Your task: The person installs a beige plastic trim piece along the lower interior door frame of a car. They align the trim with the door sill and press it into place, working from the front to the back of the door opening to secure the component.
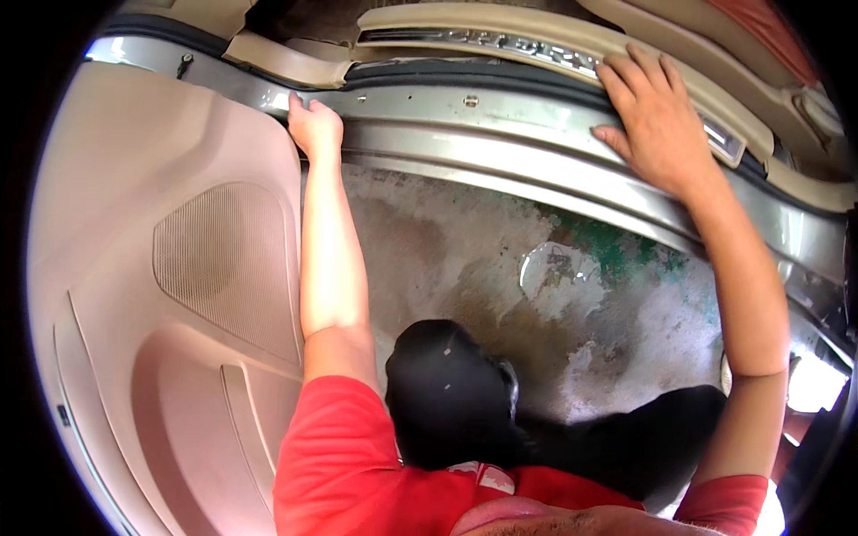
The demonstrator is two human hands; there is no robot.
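Note:
A beige door sill trim (500, 29) with a chrome-lettered insert lies along a car's door opening. My right hand (652, 121) rests palm down on its right half, fingers spread over the insert, thumb out toward the silver metal sill (527, 121). My left hand (315, 129) is at the sill's left part, beside the edge of the beige door panel (214, 143). Its fingers are curled under and mostly hidden, so anything inside them does not show. Between trim and sill runs a black rubber seal (483, 71).
The open door's panel, with a speaker grille (228, 250), fills the left side. Another beige trim piece (290, 61) sits left of the sill trim. A stained concrete floor (429, 232) lies below. My knee in black trousers (447, 393) is close to the sill.

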